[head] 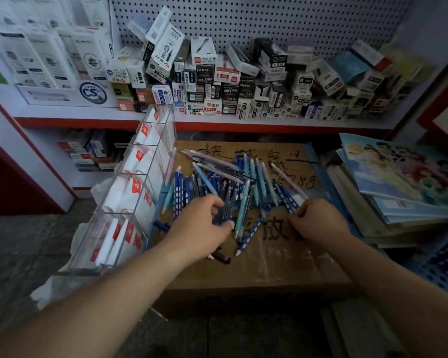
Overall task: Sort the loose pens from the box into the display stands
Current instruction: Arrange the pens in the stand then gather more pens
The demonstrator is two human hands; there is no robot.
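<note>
Left hand [204, 224] curls round a few dark blue pens [226, 200] in the pen heap [246, 174] atop the cardboard box [269, 267], right hand [318, 220] bunched at its edge, grip unclear, so best gather one colour, tips aligned, for the acrylic display stand [130, 192].

The loose pens [233, 182] lie heaped on a cardboard box [269, 267]. The left hand [199, 228] grips a bunch of dark ones. The right hand [318, 223] curls at the heap's right edge; grip unclear. A clear display stand [140, 177] leans just left of the box; notebooks [398, 177] stacked right.
</note>
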